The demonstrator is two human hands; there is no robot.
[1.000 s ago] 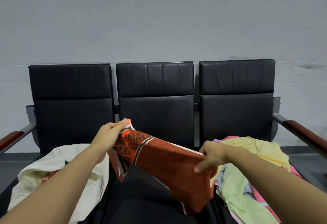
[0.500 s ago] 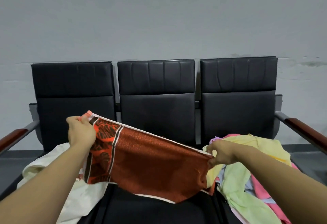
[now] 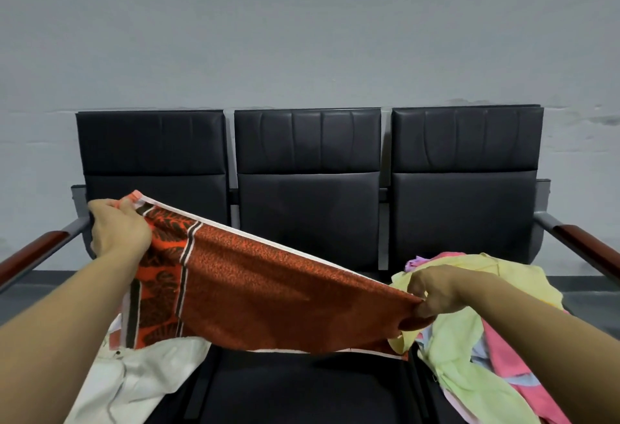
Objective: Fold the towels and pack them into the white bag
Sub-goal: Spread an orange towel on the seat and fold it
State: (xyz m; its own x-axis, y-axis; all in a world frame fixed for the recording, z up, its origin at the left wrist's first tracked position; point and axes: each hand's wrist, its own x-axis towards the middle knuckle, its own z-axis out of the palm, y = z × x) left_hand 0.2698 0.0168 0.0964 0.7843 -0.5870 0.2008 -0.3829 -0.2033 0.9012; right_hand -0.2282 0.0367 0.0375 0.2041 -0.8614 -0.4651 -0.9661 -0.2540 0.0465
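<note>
**Two-corner pinch on the red towel, stretched out over the middle seat**

The grip here is a pinch at each end: the left hand (image 3: pixel 118 235) has its thumb and fingers closed on the top corner of the rust-red terry towel with the orange-and-brown leaf-print border (image 3: pixel 268 289), and the right hand (image 3: pixel 432 293) is pinching the far end of the same top edge, fingers curled tight around the cloth. Neither hand has anything else in it.

The left hand is held higher than the right, so the top edge runs in a taut slanted line and the rest of the towel hangs below it, clear of the black padded three-seat bench (image 3: pixel 308 386). My guess is that's on purpose: pulling the edge tight flattens out wrinkles and lets you find the corners before you bring them together for a fold. Holding it in the air over the middle seat also gives a spot to lay it down.

The soft white fabric bag (image 3: pixel 141 376) is slumped on the left seat, right below the left hand, so a folded towel only has a short trip over. The loose heap of yellow, pale green, pink and blue towels (image 3: pixel 476 339) sits on the right seat, close to the right hand for grabbing the next one. Looks like the first fold on this towel isn't made yet.
</note>
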